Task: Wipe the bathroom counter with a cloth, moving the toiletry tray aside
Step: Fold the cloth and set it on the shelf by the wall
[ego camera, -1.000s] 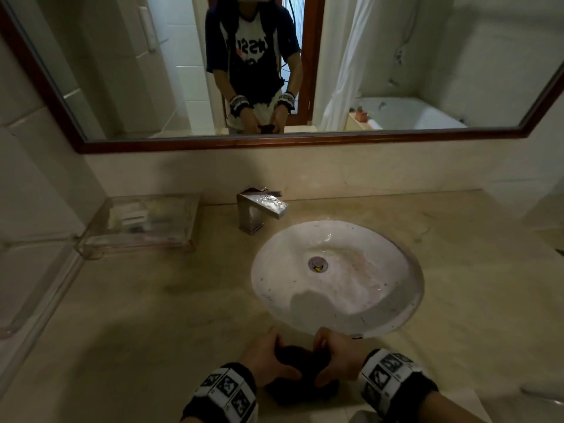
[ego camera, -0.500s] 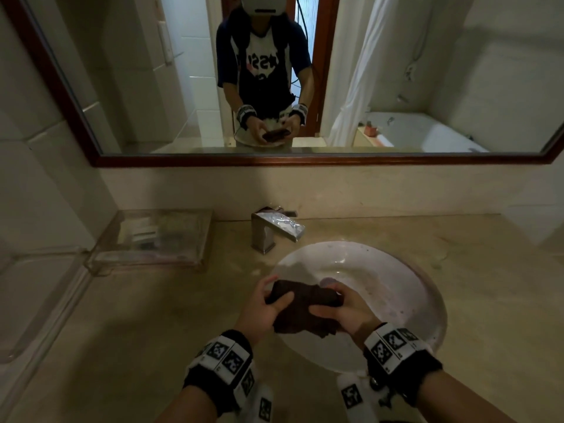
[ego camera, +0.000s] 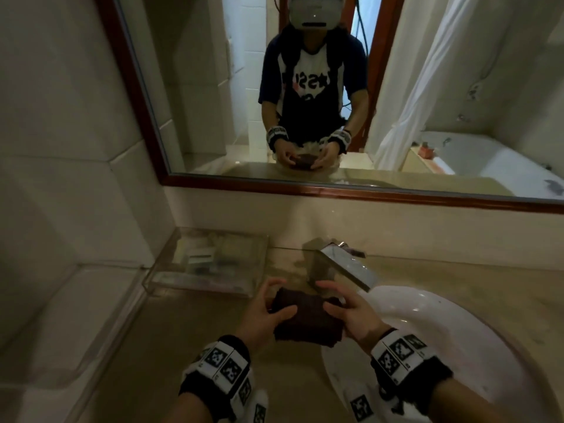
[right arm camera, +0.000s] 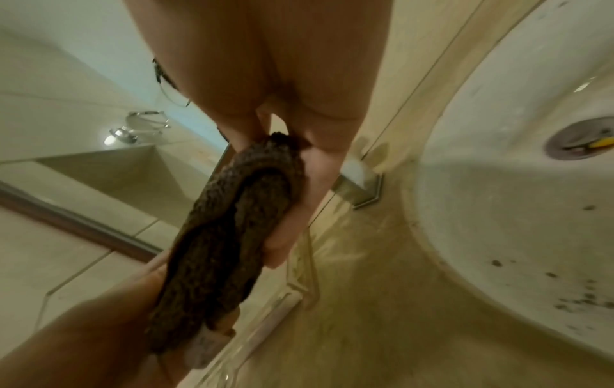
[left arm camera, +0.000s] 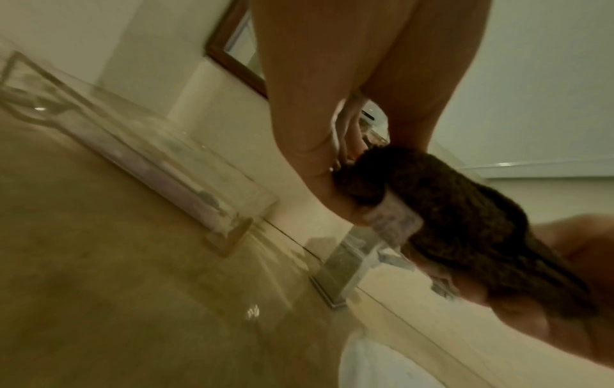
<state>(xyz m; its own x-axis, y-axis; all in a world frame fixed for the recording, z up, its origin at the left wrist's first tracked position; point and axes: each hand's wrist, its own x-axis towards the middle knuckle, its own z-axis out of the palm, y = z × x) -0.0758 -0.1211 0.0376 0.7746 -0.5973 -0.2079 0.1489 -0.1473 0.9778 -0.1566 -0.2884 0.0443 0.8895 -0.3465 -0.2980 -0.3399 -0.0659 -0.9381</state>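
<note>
A folded dark brown cloth (ego camera: 306, 319) hangs in the air above the beige counter (ego camera: 189, 346), just left of the basin. My left hand (ego camera: 268, 312) grips its left end and my right hand (ego camera: 345, 309) grips its right end. In the left wrist view the cloth (left arm camera: 458, 210) shows a white label, pinched under my thumb. In the right wrist view the cloth (right arm camera: 225, 231) runs between both hands. The clear toiletry tray (ego camera: 210, 264) stands on the counter against the back wall, left of the tap, with small items inside.
A chrome tap (ego camera: 341, 267) stands behind the white oval basin (ego camera: 457, 346) at right. A wood-framed mirror (ego camera: 335, 187) hangs above the backsplash. A tiled wall (ego camera: 61, 178) and a low ledge close off the left side.
Both hands lifted the cloth from the counter's front edge, carried it forward over the basin, then left toward the tray. The view has swung left and closer.
</note>
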